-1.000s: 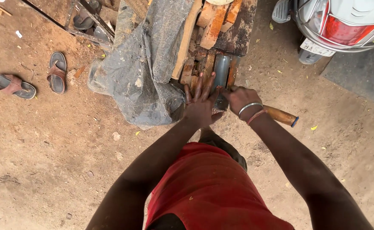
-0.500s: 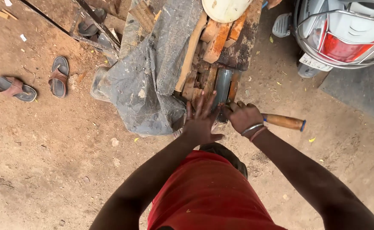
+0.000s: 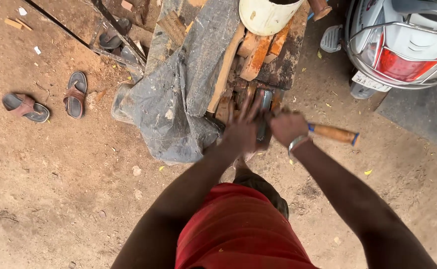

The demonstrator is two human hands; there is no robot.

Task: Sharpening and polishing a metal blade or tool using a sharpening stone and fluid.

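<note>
Since half a second ago, both hands have slid a little to the right and down in the view, and a round cream-coloured bucket (image 3: 267, 15) now shows more at the top. The hands are blurry, so they are moving fast.

The fingers of the left hand (image 3: 242, 130) are spread wide and flat. They press on the short grey metal blade (image 3: 264, 110) and hold nothing. The right hand (image 3: 287, 126) is curled tight around the tool with the round orange wooden handle (image 3: 334, 133), which sticks out to the right. The blade lies on the pile of brown and orange wood pieces (image 3: 258, 60), just beside the grey plastic sheet (image 3: 178, 94).

What could go wrong? The left fingers lie right on the metal. If the right hand pushes or slips, the edge could cut them. The wood pieces are stacked loosely, so one could tip and the tool could jump. The blur makes it hard to see just where the edge is.

Now the count. Two hands. One tool with one handle. One bucket. One plastic sheet. Two brown sandals (image 3: 46, 101) lie on the dirt at the left, near each other. One grey scooter (image 3: 402, 45) with a red back light stands at the right. One shiny metal bangle (image 3: 296, 144) is on the right wrist. The wood pieces are too many and too jumbled to count.
</note>
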